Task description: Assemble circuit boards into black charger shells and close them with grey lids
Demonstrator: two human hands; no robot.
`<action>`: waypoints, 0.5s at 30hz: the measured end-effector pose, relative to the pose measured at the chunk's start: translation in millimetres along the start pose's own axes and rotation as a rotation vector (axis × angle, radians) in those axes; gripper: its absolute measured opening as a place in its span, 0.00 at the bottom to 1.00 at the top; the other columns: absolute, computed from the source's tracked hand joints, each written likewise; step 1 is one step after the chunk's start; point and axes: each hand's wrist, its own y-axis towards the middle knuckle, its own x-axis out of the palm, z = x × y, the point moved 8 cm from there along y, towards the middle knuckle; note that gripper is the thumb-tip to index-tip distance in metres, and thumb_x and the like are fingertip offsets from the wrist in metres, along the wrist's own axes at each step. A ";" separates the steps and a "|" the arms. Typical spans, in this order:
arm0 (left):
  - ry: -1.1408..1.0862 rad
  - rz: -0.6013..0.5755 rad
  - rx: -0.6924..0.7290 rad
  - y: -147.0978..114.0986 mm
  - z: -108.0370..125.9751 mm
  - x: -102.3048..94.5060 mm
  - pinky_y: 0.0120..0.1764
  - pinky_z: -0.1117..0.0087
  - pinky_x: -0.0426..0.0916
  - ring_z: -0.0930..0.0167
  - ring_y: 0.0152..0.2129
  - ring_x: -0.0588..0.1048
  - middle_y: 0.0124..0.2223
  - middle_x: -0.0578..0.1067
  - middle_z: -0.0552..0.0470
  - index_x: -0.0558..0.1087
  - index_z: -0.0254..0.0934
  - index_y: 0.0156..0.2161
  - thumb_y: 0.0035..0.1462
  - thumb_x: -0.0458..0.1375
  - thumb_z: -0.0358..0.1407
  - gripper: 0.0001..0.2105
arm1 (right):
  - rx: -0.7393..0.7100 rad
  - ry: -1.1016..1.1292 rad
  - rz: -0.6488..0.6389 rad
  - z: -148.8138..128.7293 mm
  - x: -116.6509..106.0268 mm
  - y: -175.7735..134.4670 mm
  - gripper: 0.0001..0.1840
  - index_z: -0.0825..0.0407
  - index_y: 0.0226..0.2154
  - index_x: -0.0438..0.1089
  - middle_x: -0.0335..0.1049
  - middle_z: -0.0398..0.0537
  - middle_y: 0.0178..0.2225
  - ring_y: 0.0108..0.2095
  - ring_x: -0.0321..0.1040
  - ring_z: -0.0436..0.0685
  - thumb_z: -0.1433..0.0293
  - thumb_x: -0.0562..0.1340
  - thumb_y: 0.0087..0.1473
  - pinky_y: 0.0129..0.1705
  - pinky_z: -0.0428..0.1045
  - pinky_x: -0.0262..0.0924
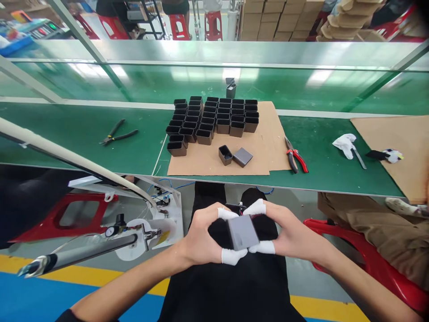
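Above my lap, a small flat grey case is gripped between both hands. My left hand closes on its left side, thumb and fingertips in white finger covers. On the opposite side my right hand pinches it, with white covers as well. A dark part with thin wires shows behind its top edge; its details are too small to tell. On the table beyond lie an open dark case and a closed-looking grey case, side by side on cardboard.
Rows of open dark cases stand on the cardboard. Black-handled pliers lie left, red-handled pliers right, near a white cloth. A metal arm with a gauge juts at my left. A person's leg is at right.
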 end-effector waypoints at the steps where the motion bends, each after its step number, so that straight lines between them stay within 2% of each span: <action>1: -0.116 0.086 -0.175 -3.2 -13.0 0.8 0.40 0.65 0.78 0.65 0.34 0.82 0.38 0.84 0.48 0.82 0.39 0.42 0.41 0.82 0.37 0.22 | 0.081 0.133 0.021 9.7 -1.1 3.5 0.29 0.46 0.59 0.76 0.81 0.52 0.49 0.47 0.81 0.61 0.59 0.79 0.58 0.52 0.55 0.80; 3: -0.369 0.260 -0.458 -15.2 -31.3 7.7 0.43 0.66 0.79 0.66 0.36 0.83 0.38 0.84 0.49 0.82 0.38 0.40 0.42 0.82 0.40 0.21 | 0.195 0.354 0.106 24.5 -2.4 9.3 0.27 0.46 0.58 0.77 0.82 0.49 0.46 0.45 0.81 0.59 0.53 0.76 0.62 0.51 0.55 0.79; 6: -0.622 0.419 -0.661 -28.0 -35.7 22.2 0.47 0.66 0.79 0.65 0.40 0.83 0.41 0.86 0.48 0.82 0.38 0.41 0.43 0.83 0.46 0.24 | 0.278 0.525 0.215 33.4 -0.1 17.3 0.22 0.46 0.56 0.80 0.83 0.49 0.43 0.43 0.80 0.58 0.50 0.69 0.69 0.50 0.54 0.77; 11: -0.716 0.499 -0.708 -30.4 -24.0 28.7 0.45 0.68 0.80 0.67 0.37 0.83 0.38 0.84 0.50 0.83 0.36 0.38 0.41 0.83 0.53 0.27 | 0.312 0.546 0.250 26.2 0.4 32.2 0.17 0.46 0.48 0.83 0.83 0.46 0.42 0.42 0.79 0.57 0.51 0.68 0.70 0.49 0.52 0.73; 15: -0.807 0.496 -0.696 -33.0 -20.3 33.5 0.45 0.67 0.83 0.66 0.36 0.86 0.42 0.87 0.49 0.83 0.37 0.38 0.47 0.81 0.53 0.23 | 0.313 0.502 0.213 20.5 -2.5 41.6 0.19 0.48 0.44 0.82 0.81 0.43 0.39 0.38 0.74 0.54 0.50 0.67 0.70 0.43 0.49 0.68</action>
